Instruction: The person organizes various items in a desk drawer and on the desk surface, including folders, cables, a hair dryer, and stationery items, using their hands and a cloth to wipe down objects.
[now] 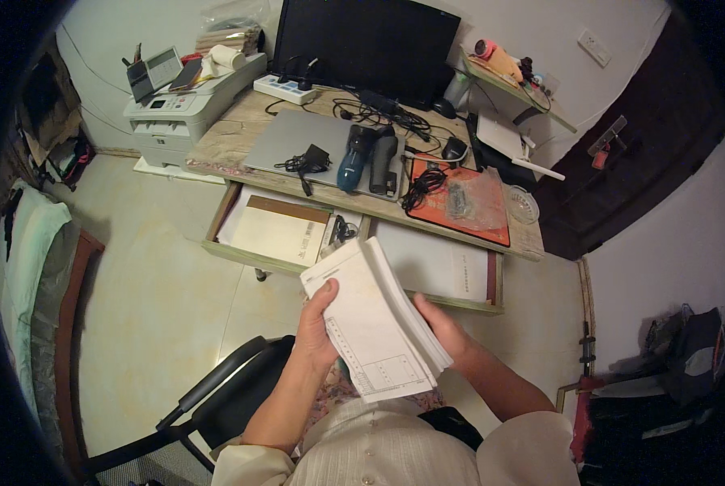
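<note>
My left hand (pixel 317 323) grips the left edge of a thick stack of white printed papers (pixel 371 316), thumb lying on the top sheet. From the other side my right hand (pixel 444 333) presses against the stack's right edge. The stack splits lengthwise into two portions with a gap between them, tilted in front of my body. Just past its top end are two pulled-out desk drawers. In the left drawer (pixel 216 246) lie a cream and brown paper folder (pixel 283 231) and a coiled black cable (pixel 344 229). The right drawer (pixel 472 305) holds white papers (pixel 432 261).
On the wooden desk (pixel 223 143) sit a closed silver laptop (pixel 289 136), two electric shavers (pixel 356 161), an orange mouse pad (pixel 417 209), a glass ashtray (pixel 522 203) and a monitor (pixel 362 48). A printer (pixel 177 124) stands left; a black chair (pixel 241 389) is beside me.
</note>
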### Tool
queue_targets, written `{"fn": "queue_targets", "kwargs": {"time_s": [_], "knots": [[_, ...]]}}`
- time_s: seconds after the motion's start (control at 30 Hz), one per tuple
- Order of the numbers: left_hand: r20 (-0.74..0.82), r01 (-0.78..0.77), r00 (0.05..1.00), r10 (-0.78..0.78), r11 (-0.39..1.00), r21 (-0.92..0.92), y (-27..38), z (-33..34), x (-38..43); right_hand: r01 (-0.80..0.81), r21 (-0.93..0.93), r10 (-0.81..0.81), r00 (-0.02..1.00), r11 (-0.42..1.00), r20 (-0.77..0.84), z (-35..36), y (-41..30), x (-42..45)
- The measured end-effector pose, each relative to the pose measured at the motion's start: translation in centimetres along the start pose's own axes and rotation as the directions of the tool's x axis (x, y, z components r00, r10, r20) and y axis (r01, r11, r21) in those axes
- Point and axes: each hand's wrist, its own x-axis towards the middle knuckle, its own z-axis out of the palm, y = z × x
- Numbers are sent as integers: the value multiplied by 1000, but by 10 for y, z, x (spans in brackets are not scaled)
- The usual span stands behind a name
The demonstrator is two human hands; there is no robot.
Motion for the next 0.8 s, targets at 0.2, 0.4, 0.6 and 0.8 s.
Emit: {"fn": "queue_targets", "kwargs": {"time_s": [0.2, 0.4, 0.6, 0.8], "knots": [[3, -90, 995, 102, 858, 506, 11, 39, -6, 363, -276, -349, 932, 890, 100, 19, -17, 6], [35, -113, 994, 108, 940, 323, 22, 42, -5, 428, -113, -431, 902, 897, 2, 15, -13, 17], [55, -389, 898, 436, 731, 561, -20, 14, 1, 440, -140, -450, 892, 887, -41, 31, -10, 24], [77, -159, 987, 140, 821, 548, -30, 15, -13, 486, -15, -486, 873, 874, -28, 2, -7, 18]]}}
